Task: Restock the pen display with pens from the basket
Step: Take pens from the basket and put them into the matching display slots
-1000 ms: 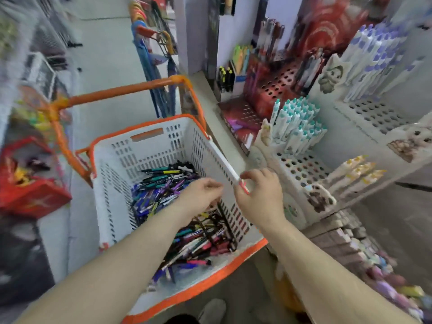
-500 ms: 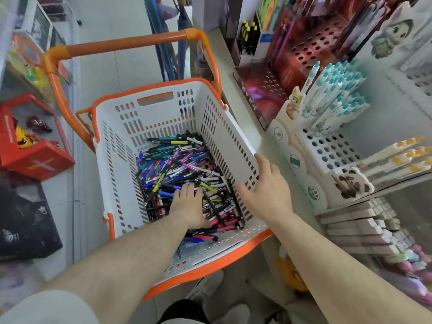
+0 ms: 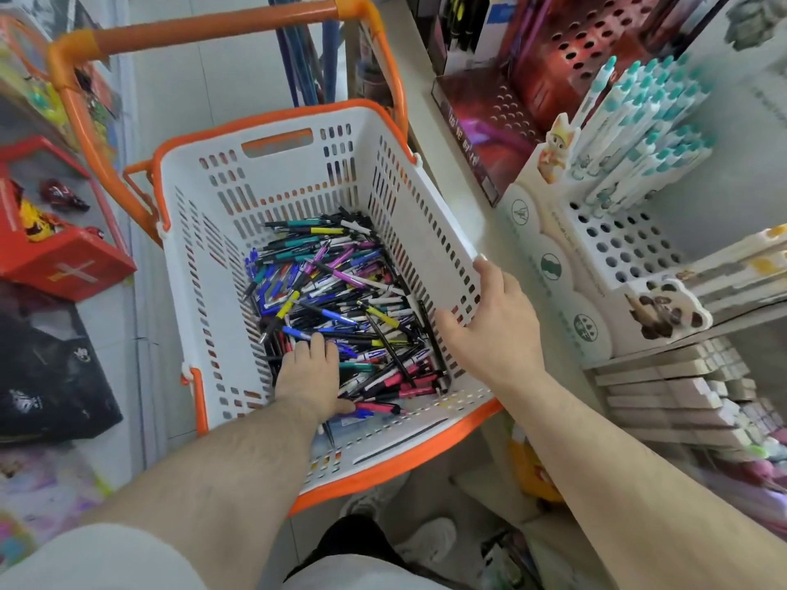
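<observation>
The left hand is pushed down into the heap of many-coloured plastic pens at the bottom of the white plastic basket with the orange rim, and the right hand is laid flat and loose on the basket's right wall. A few pens should be pinched together and lifted out slowly, so none are dropped, then slid into the white display stand with round holes. The left fingertips are hidden among the pens, so it cannot be told if a pen is held.

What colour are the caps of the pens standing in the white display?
Teal caps on white barrels, seen in the head view.
</observation>
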`<state>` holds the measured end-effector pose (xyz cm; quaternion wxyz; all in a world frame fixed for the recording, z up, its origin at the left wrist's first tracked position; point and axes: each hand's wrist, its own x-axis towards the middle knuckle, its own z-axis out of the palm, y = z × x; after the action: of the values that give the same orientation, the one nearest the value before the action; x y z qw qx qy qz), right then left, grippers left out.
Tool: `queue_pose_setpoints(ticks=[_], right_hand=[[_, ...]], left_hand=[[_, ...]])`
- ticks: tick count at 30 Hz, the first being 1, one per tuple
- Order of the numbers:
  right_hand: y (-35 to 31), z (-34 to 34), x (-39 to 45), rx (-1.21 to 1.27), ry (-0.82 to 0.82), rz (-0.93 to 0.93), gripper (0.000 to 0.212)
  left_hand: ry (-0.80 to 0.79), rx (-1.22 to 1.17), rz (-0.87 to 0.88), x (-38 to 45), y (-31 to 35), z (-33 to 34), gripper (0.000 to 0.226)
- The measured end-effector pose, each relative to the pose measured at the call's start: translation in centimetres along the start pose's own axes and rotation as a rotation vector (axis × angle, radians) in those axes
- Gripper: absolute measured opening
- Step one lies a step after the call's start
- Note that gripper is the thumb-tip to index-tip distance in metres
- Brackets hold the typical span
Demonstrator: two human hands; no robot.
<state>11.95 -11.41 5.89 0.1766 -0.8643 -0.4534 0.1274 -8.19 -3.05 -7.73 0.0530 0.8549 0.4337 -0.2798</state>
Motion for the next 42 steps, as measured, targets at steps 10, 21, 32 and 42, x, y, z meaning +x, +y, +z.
queue_pose_setpoints(ticks=[10,21,32,42], right_hand=[[0.0,0.0,0.2,-0.018,0.0,0.009,0.072],[-0.5,-0.1,0.2,-0.024,-0.003,0.027,0.07],[-0.4,0.1,0.2,-0.025,0.006,0.03,0.065],[-0.2,0.2,0.3,-0.013,0.006,0.044,0.061]], left_hand=[[0.188,0.137,0.317,1.0,1.2,-2.1,0.043],[-0.046,-0.872,0.035,4.5,4.7,-5.2,0.039],[0.051,-0.055,0.085,3.9,8.6,-2.1,0.109],[0.018,-0.094,0.183,3.3,9.7,-2.6,0.053]])
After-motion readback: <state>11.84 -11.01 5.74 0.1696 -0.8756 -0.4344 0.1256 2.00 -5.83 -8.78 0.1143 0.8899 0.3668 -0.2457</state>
